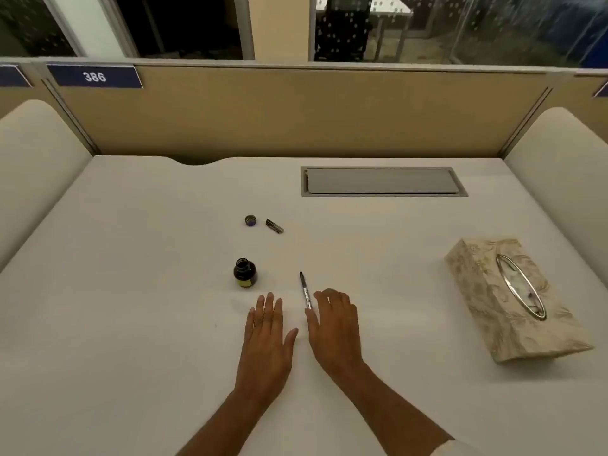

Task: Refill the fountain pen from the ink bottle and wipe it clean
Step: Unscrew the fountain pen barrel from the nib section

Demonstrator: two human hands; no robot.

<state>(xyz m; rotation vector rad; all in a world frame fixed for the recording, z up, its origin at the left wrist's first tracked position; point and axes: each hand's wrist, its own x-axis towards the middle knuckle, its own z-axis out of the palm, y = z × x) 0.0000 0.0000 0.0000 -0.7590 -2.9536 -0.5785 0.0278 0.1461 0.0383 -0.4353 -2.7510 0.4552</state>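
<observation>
A small dark ink bottle (245, 273) stands uncapped on the white desk (131, 291), its yellow label facing me. Its round cap (250, 220) lies farther back, with a short dark pen part (274, 226) beside it. The fountain pen section (305, 290), thin and silvery with its dark nib pointing away, lies on the desk. My right hand (335, 324) rests palm down just right of the pen, its thumb next to the pen's near end. My left hand (268, 334) lies flat on the desk below the bottle, fingers apart, holding nothing.
A patterned beige tissue box (513, 301) with a metal-rimmed oval slot sits at the right. A grey recessed cable hatch (383, 181) lies at the back. A tan partition (296, 113) closes the desk's far side, and cream side panels flank it.
</observation>
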